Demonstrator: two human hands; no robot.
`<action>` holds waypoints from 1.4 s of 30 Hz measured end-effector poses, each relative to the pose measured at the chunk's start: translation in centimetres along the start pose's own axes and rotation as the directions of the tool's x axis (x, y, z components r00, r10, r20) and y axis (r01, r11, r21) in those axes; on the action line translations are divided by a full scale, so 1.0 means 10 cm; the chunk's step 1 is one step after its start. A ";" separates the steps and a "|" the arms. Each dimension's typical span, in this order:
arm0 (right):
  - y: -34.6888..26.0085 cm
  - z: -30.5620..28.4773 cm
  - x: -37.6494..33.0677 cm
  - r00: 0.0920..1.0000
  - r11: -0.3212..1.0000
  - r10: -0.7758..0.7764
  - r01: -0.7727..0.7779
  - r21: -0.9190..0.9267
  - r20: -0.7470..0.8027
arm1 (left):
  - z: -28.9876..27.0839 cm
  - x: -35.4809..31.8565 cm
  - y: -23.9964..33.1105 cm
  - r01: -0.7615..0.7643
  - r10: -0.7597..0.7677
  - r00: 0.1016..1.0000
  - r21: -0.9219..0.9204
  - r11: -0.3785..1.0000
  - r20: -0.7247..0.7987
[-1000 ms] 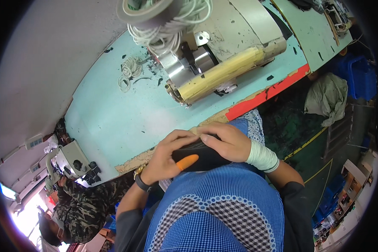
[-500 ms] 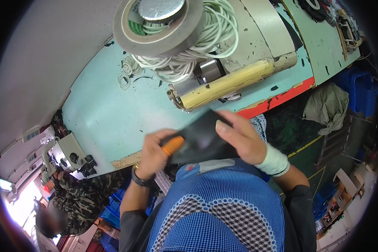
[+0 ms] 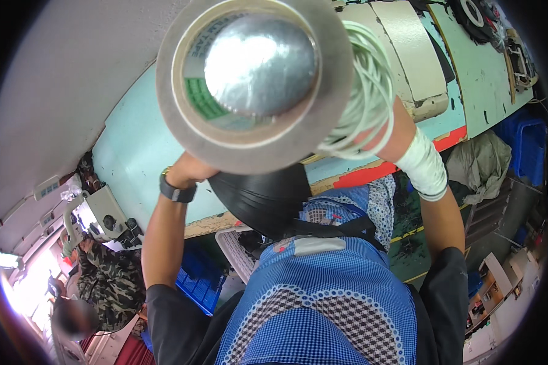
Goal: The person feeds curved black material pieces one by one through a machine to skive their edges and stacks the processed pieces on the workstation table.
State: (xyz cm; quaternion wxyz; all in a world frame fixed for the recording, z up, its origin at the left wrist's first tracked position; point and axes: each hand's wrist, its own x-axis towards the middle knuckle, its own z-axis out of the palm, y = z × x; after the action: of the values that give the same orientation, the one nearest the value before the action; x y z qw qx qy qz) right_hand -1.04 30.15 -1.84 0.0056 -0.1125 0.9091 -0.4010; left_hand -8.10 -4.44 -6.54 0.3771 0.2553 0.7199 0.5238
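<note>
A large tape roll (image 3: 243,157) with a shiny silver disc (image 3: 262,64) in its middle hangs close in front of my view. A bundle of white cord (image 3: 374,85) hangs beside it. Below the roll, a black flexible sheet (image 3: 262,201) bends down over the table's near edge. My left hand (image 3: 189,169) is closed at the sheet's upper left corner, its fingertips behind the roll. Only the back part of my right hand (image 3: 399,131), above a white wrist wrap, shows past the cord; its fingers are hidden, so what it touches cannot be seen.
The pale blue table (image 3: 137,146) has a chipped, partly red edge (image 3: 362,174). At left, a person in camouflage (image 3: 109,267) is by a sewing machine (image 3: 106,213). A white basket (image 3: 232,252) and blue crate (image 3: 198,274) stand below; another blue bin (image 3: 523,143) and grey cloth (image 3: 481,167) are right.
Both hands have moved up and apart, the right one behind the roll and cord. The black sheet, earlier between both hands, now hangs from the left. Roll and cord appear larger and lower.
</note>
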 end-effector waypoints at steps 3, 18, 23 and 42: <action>-0.02 -0.10 0.01 0.992 0.985 -0.125 0.121 -0.121 -0.028 | 0.00 -0.16 -0.49 -0.116 0.106 0.989 -0.104 0.988 -0.098; 0.07 -0.35 -0.06 0.982 0.999 0.006 -0.014 0.040 0.190 | -0.06 -0.17 -0.31 -0.147 0.117 0.987 -0.313 0.938 -0.114; 0.14 -0.47 -0.21 0.961 0.966 0.087 -0.145 0.213 0.262 | -0.15 -0.09 -0.10 -0.097 0.076 0.994 -0.299 0.949 -0.083; 0.09 -0.46 -0.14 0.959 0.943 0.150 -0.212 0.255 0.241 | 0.04 -0.19 -0.32 -0.122 0.055 0.975 -0.310 0.943 -0.217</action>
State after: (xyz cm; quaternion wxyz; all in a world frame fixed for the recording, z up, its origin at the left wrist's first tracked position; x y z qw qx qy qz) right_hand -0.27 34.39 0.56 0.1580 -0.0694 0.8440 -0.5078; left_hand -6.59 -6.71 -9.09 0.3134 0.1673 0.6476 0.6741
